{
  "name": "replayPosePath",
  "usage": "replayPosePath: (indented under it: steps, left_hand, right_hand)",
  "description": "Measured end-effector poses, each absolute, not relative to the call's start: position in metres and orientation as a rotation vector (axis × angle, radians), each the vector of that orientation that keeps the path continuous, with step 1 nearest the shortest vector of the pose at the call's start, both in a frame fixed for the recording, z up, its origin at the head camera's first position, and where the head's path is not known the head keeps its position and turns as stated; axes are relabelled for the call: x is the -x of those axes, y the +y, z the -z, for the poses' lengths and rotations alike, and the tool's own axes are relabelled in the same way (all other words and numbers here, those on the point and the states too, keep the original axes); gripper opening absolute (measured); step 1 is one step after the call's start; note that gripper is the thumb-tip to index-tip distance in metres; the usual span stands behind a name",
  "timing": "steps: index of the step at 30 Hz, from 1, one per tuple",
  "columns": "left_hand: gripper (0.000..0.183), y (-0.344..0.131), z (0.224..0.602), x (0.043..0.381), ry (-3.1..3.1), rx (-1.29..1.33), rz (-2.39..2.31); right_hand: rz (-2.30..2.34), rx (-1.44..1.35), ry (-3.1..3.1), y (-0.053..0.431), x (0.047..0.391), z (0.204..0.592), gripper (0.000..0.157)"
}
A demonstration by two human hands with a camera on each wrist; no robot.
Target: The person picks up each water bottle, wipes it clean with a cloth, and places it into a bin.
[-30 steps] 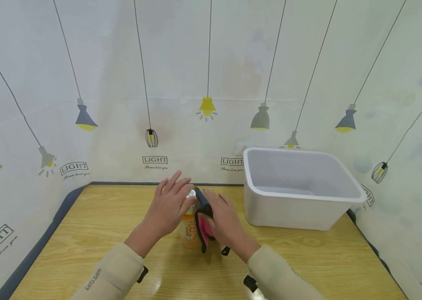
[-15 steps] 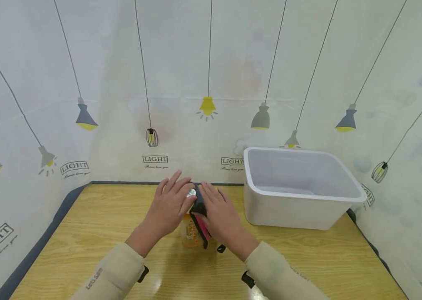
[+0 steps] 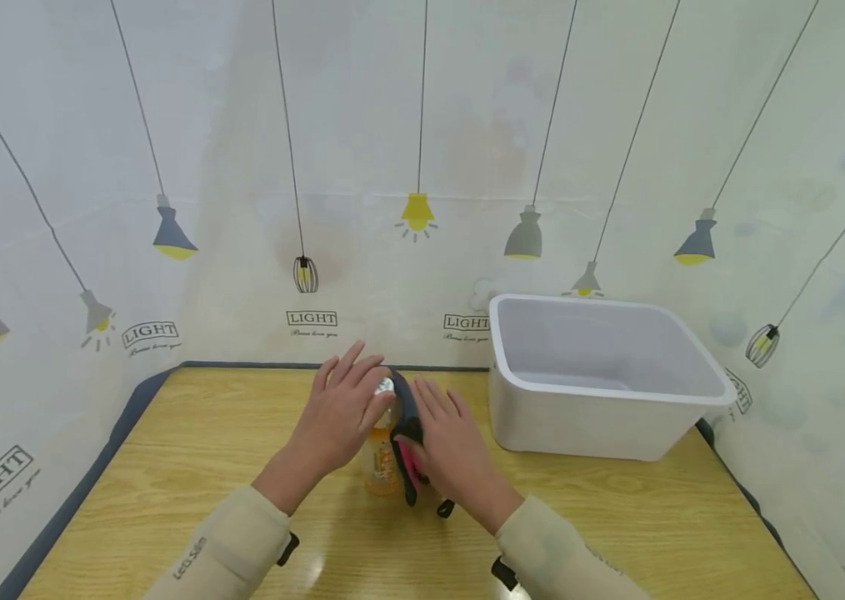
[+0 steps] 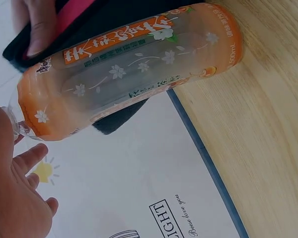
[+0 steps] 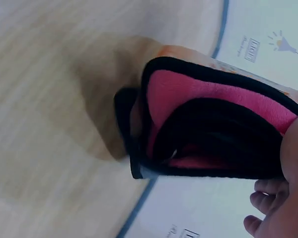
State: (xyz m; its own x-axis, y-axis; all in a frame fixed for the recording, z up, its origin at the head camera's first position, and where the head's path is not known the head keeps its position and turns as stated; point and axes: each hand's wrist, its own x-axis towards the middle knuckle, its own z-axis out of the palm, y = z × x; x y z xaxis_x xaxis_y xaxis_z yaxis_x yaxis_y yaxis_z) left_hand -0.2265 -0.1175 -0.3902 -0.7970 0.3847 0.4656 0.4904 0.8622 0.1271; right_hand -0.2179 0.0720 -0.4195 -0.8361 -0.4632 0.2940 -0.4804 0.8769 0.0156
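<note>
In the head view my left hand (image 3: 340,412) holds an upright plastic drink bottle (image 3: 381,467) by its neck, its other fingers spread. The left wrist view shows the bottle (image 4: 139,69) with an orange label, white flowers and an orange lower end over the wood. My right hand (image 3: 456,442) grips a dark fabric piece (image 3: 403,400) with black edging and pink lining, held against the bottle's right side. In the right wrist view the pink lining (image 5: 184,89) faces the camera, and a black loop (image 5: 125,114) hangs at one end. The right hand's fingers are partly hidden behind the fabric.
To the right at the back, a large white plastic bin (image 3: 610,417) stands on the wooden table (image 3: 242,483). Behind the table hangs a pale backdrop (image 3: 362,125) printed with lamps, and a dark blue strip runs along the table's rear edge.
The right hand with the dark fabric piece shifted left over the bottle, then back to the right, leaving more of the bottle visible. The left hand has stayed at the bottle's neck.
</note>
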Motion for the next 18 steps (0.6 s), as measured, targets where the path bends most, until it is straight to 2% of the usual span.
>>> replayPosePath:
  steps: [9, 18]
  left_hand:
    - [0.039, -0.117, 0.389, 0.226, -2.615, 0.65, 0.344]
    - [0.039, -0.118, 0.389, 0.226, -2.622, 0.65, 0.336]
  right_hand:
    - [0.059, -0.667, -2.917, 0.071, 0.217, 0.461, 0.074]
    - [0.194, -0.75, -2.975, 0.074, 0.217, 0.505, 0.072]
